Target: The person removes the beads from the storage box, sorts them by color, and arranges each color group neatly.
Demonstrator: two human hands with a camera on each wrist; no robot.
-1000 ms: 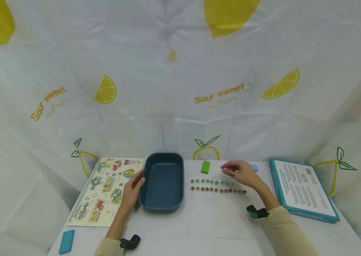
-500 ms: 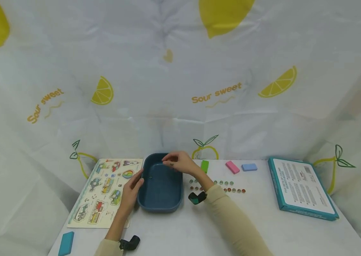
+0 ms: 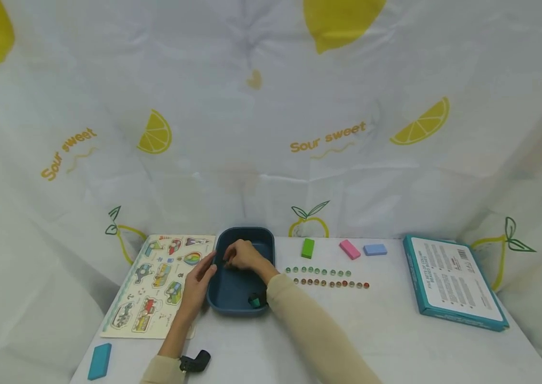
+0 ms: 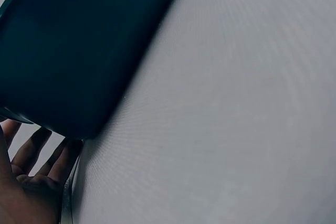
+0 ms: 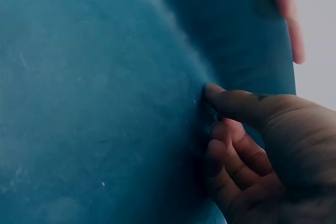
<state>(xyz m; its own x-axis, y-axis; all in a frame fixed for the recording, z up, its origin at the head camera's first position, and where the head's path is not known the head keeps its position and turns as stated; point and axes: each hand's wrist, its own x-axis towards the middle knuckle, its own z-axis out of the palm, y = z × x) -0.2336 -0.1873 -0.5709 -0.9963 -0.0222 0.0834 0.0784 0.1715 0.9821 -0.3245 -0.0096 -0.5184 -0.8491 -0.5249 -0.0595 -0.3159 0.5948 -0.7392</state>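
Dark blue tray (image 3: 244, 298) seen on white surface (image 3: 396, 330), just right of picture puzzle board (image 3: 156, 285). Left hand (image 3: 197, 285) laid against tray's left wall, fingers straight, nothing clasped. Right hand (image 3: 242, 256) lowered inside tray near left wall, fingers (image 5: 231, 100) curled toward floor; whether bead is pinched cannot be told. Two rows of beads (image 3: 328, 278) seen right of tray, apart from it.

Tray judged stiff, light, smooth plastic; best taken by rim. Beads judged small, hard, prone to rolling; fingertip pinch suited.
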